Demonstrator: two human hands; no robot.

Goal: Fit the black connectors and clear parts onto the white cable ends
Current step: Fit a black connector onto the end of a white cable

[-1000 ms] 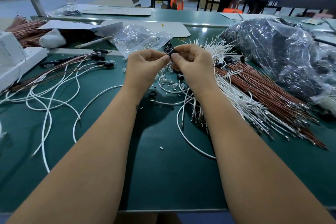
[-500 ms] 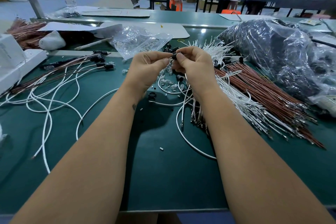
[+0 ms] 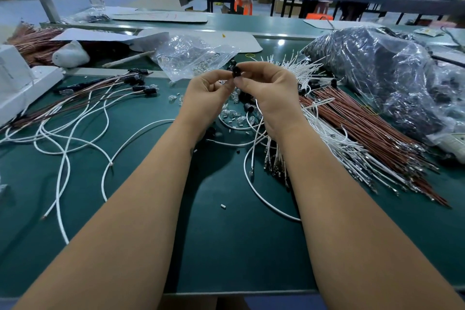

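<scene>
Right hand [image 3: 270, 98] fingers pinch a black connector [image 3: 236, 73] above the bench [image 3: 239, 246]; left hand [image 3: 205, 98] fingers are curled against it, grip content not discernible. Below lie clear parts [image 3: 232, 114] and white cables [image 3: 289, 158]. Behind, a clear bag [image 3: 193, 56] holds small clear parts.

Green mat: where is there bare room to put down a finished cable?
Bare green mat lies between the two forearms, near the front edge, with only a small white piece on it. The left is looped with white cables; the right holds the brown and white wire bundle. Under the hands it is crowded.
</scene>
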